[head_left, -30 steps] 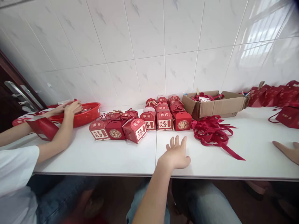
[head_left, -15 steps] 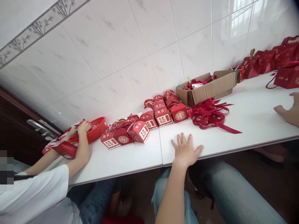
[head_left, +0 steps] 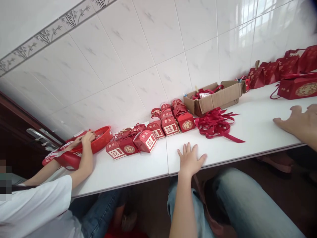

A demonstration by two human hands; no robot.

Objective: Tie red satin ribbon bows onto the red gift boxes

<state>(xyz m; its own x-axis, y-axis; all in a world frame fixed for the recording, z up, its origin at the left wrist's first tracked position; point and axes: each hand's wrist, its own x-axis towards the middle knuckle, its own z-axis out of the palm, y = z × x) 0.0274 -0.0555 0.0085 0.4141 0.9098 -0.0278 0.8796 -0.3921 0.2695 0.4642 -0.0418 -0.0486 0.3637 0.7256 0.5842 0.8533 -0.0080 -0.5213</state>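
My left hand (head_left: 189, 160) lies flat on the white tabletop (head_left: 210, 148) near its front edge, fingers spread and holding nothing. At the right edge of the view, my right hand (head_left: 300, 124) is over the table with its fingers apart and nothing in them; part of it is cut off. Between my hands, farther back, lies a loose heap of dark red ribbons (head_left: 214, 124). Small red candy boxes (head_left: 170, 129) with gold and white Chinese characters stand in a group beyond my left hand. More such boxes (head_left: 130, 146) sit to the left, some with cords on top.
An open cardboard box (head_left: 218, 100) holding red ribbons stands against the tiled wall. Several larger red gift boxes (head_left: 271, 72) line the back right. On the left, another person's hands (head_left: 88, 137) reach into a red plastic basin (head_left: 105, 136), beside a red box (head_left: 71, 160).
The view has shifted a little to the right, bringing more of my right hand into sight. My left hand stays flat on the table. The other person's hands remain at the basin.
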